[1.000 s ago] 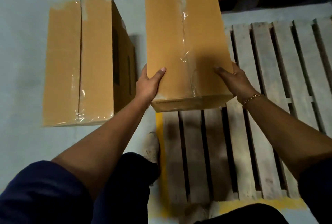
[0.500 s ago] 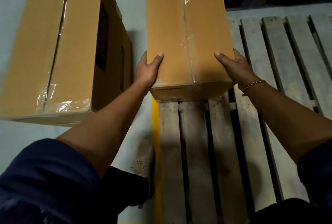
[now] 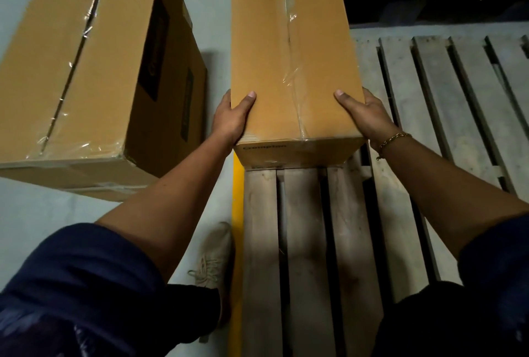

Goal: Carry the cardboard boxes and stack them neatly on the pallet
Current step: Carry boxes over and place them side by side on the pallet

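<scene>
Cardboard box (image 3: 289, 56) on one pallet (image 3: 303, 242), left hand (image 3: 232, 119) and right hand (image 3: 366, 116) grip its sides, second box (image 3: 86, 70) alongside

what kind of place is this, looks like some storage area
Probably a warehouse or stockroom: a wooden pallet on a concrete floor with a painted yellow line, a large taped box beside it and a narrower box held at its edge.

Matt cardboard box (image 3: 289, 64), glossy tape (image 3: 292, 41); rough wood pallet (image 3: 400, 104).
</scene>
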A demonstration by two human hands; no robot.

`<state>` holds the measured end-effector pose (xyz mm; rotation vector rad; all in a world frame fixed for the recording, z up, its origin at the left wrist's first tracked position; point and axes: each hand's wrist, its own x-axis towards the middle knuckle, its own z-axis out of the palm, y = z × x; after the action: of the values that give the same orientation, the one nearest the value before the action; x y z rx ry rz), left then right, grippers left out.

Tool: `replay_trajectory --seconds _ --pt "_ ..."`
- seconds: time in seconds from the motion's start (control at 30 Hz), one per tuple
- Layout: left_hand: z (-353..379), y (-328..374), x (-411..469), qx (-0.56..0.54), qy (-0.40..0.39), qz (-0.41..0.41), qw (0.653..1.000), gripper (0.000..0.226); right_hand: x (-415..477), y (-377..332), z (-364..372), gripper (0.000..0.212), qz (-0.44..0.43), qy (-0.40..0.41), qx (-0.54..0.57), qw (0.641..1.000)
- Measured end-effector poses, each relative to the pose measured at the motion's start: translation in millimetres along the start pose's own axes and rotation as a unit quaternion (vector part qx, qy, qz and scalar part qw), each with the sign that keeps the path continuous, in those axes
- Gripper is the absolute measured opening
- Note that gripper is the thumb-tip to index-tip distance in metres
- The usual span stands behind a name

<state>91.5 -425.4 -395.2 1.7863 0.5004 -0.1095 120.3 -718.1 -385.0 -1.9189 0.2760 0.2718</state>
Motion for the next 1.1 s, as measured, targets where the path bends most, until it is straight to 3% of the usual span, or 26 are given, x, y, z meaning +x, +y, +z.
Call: replay_trajectory --seconds 0.1,0.27,0.37,0.43,0.5,0.57,0.67,0.8,0.97,1.1 --pt "4 -9 -1 0.008 -0.001 -0.006 1.000 0.079 -1 8 0 0.057 0.013 0.002 -0.006 1.000" --pt "12 -12 -5 0.018 -0.019 -0.003 1.000 0.063 0 19 -1 0.058 0.015 0.006 -0.008 1.000" --pt "8 -12 -1 -0.021 -0.027 -0.035 0.999 0.068 2 17 -4 0.068 0.029 -0.015 0.004 0.999" --pt "3 -13 -6 -0.078 -0.025 -0.080 0.993 0.064 0 18 -7 0.073 0.064 -0.044 0.082 0.994" --pt "2 -28 -16 -0.107 -0.010 -0.136 0.985 0.064 -7 25 -11 0.063 0.111 -0.084 0.207 0.968" --pt "5 -56 -23 -0.117 0.003 -0.185 0.976 0.065 -11 42 -12 0.066 0.160 -0.078 0.268 0.947" --pt "12 -84 -30 -0.107 -0.021 -0.227 0.968 0.060 -17 72 0 0.050 0.216 -0.051 0.257 0.941" --pt "28 -93 -43 -0.119 -0.072 -0.250 0.958 0.045 -18 107 13 0.031 0.223 -0.053 0.268 0.936" --pt "31 -112 -28 -0.199 -0.087 -0.244 0.945 0.054 -8 123 18 0.032 0.210 -0.055 0.272 0.938" --pt "38 -133 -17 -0.233 -0.081 -0.256 0.935 0.061 -7 122 20 0.051 0.198 -0.051 0.246 0.948"
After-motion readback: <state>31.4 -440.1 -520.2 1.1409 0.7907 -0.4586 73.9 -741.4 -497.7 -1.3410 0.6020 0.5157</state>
